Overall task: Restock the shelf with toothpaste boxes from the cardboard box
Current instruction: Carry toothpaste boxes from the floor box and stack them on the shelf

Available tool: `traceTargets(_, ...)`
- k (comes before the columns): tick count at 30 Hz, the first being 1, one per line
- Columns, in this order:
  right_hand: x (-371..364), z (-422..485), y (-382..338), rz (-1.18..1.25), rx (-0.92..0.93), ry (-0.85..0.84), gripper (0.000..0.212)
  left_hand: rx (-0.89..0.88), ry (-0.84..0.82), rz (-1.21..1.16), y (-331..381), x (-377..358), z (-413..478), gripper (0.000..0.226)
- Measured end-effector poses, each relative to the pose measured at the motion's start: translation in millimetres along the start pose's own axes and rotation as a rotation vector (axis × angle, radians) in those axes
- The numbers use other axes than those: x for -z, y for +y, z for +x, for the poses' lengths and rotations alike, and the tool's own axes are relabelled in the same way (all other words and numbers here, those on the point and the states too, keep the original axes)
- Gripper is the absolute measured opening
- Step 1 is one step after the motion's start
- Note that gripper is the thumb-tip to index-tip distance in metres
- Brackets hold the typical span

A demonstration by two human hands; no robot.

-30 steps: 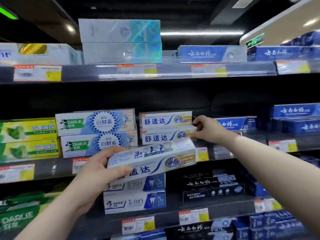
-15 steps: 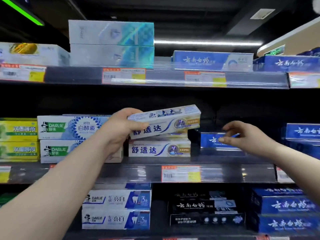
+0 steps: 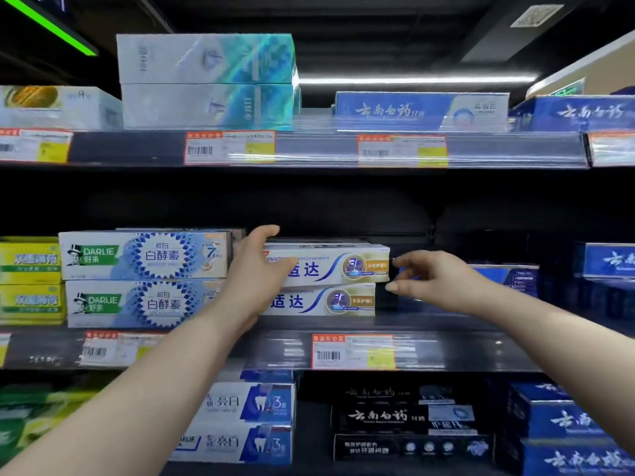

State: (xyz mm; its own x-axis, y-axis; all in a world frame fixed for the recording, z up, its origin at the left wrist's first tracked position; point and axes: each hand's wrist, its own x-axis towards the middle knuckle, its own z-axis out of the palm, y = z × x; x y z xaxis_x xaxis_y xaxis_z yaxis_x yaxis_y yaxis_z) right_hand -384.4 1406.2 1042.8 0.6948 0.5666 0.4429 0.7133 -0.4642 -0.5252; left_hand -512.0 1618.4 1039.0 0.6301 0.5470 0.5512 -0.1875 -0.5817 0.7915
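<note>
Now | left hand (image 3: 256, 269) is gripping toothpaste box (image 3: 336, 266), seating it atop lower box (image 3: 323, 302) | right hand (image 3: 433, 280) is hovering spread beside | next: probably squaring ends.

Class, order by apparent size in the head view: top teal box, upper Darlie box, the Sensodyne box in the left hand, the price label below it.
Top teal box and upper Darlie box: too alike to rank.
Next, Sensodyne box in the left hand, partly hidden.
Smallest: price label.
</note>
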Motion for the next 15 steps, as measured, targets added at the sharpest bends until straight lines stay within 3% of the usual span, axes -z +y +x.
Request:
traceTargets(4, -10.5, 0.3, -12.6, -0.093, 0.033, -0.048, 0.015, 0.017, 0.056, 0.024, -1.7, -4.8, -7.1, 0.067)
traceTargets(6, -14.7, -0.4, -17.2, -0.133, 0.004, -0.009, 0.023, 0.053, 0.036, -0.006, -6.2, -4.0, -11.3, 0.065)
traceTargets(9, -20.0, -2.0, -23.9, -0.164, -0.023, 0.055, 0.028, 0.122, -0.001, -0.102, -10.2, -0.4, -15.2, 0.038)
traceTargets(15, -29.4, -5.8, -32.4, -0.169, -0.034, 0.148, 0.027, 0.24, 0.023, -0.276, -4.9, 6.5, -10.4, 0.045)
